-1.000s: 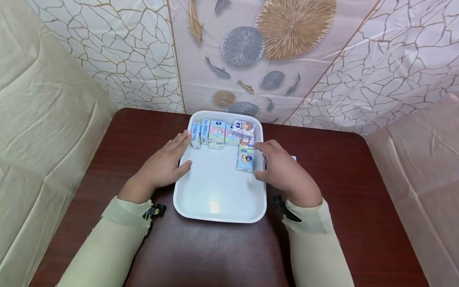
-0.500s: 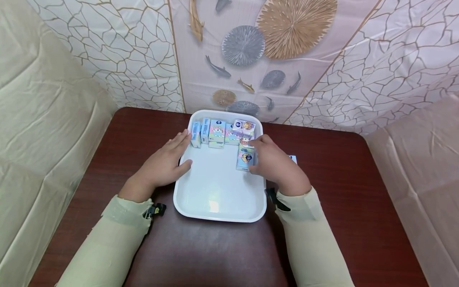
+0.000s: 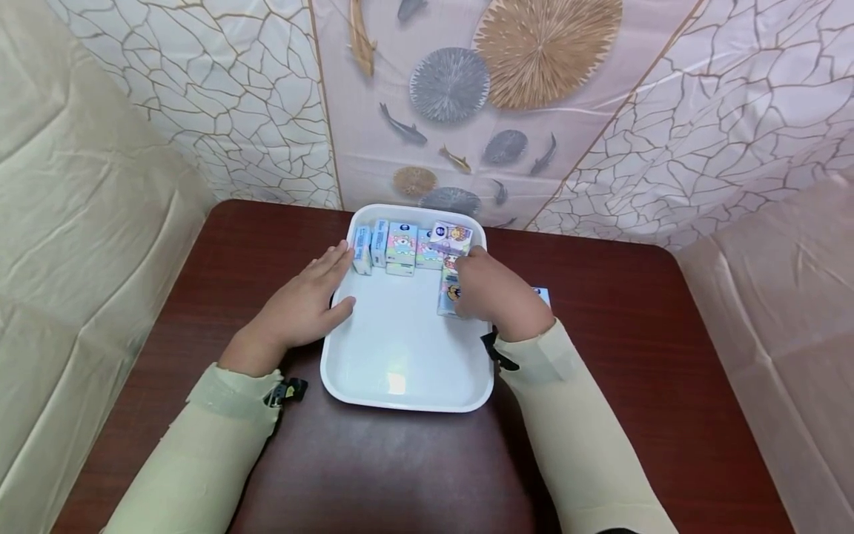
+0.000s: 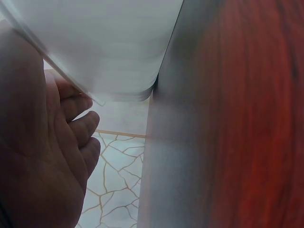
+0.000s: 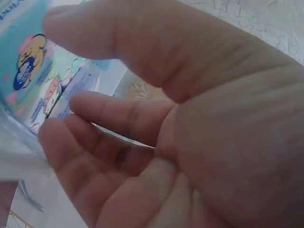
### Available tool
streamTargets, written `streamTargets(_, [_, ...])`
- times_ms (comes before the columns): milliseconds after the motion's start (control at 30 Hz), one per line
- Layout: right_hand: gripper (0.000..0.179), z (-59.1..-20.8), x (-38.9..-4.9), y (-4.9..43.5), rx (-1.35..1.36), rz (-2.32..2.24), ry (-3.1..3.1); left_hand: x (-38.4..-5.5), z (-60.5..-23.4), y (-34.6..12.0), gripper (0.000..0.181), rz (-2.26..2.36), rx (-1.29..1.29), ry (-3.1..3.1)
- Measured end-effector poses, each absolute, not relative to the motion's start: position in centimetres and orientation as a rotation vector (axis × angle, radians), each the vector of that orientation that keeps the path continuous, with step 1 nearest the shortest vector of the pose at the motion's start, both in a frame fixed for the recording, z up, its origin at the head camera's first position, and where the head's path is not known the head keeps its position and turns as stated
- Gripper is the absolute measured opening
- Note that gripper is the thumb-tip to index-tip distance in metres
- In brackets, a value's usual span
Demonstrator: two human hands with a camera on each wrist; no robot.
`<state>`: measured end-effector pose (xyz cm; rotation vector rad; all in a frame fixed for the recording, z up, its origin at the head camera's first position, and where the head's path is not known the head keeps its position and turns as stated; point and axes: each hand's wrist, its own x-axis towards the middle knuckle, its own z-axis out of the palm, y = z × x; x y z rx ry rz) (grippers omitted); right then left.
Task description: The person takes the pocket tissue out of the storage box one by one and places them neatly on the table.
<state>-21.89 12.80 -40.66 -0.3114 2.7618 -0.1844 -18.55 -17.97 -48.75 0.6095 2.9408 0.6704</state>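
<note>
A white tray (image 3: pixel 400 348) holds several small printed tissue packs along its far end. My left hand (image 3: pixel 303 308) rests at the tray's left rim, fingers straight and thumb over the edge; the left wrist view shows its fingers beside the tray's wall. Inside the tray at the right, my right hand (image 3: pixel 497 293) reaches over a blue tissue pack (image 3: pixel 448 297) with a yellow cartoon figure. In the right wrist view, thumb and fingers stand apart, near that pack's printed face and edge. A purple tissue pack (image 3: pixel 451 236) lies on top of others just beyond. My right hand partly hides the blue pack.
Two narrow packs stand on edge at the left, one of them a blue pack (image 3: pixel 362 250), beside a front-facing pack (image 3: pixel 402 243). Another pack (image 3: pixel 542 294) lies on the dark wooden table (image 3: pixel 620 334) right of the tray. Patterned cloth (image 3: pixel 253 111) hangs behind the table.
My right hand has moved left from the tray's right rim over the blue pack, covering more of it. My left hand has stayed at the left rim.
</note>
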Motion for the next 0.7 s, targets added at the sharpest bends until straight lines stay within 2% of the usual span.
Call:
streamTargets(567, [0.056, -42.3, -22.3, 11.2, -0.391, -0.027, 2.75, -18.6, -48.7, -18.2, 0.082, 0.685, 0.618, 2.934])
streamTargets(700, [0.061, -42.5, -22.3, 10.9, -0.373, -0.028, 2.746, -18.6, -48.8, -18.3, 0.082, 0.683, 0.617, 2.933])
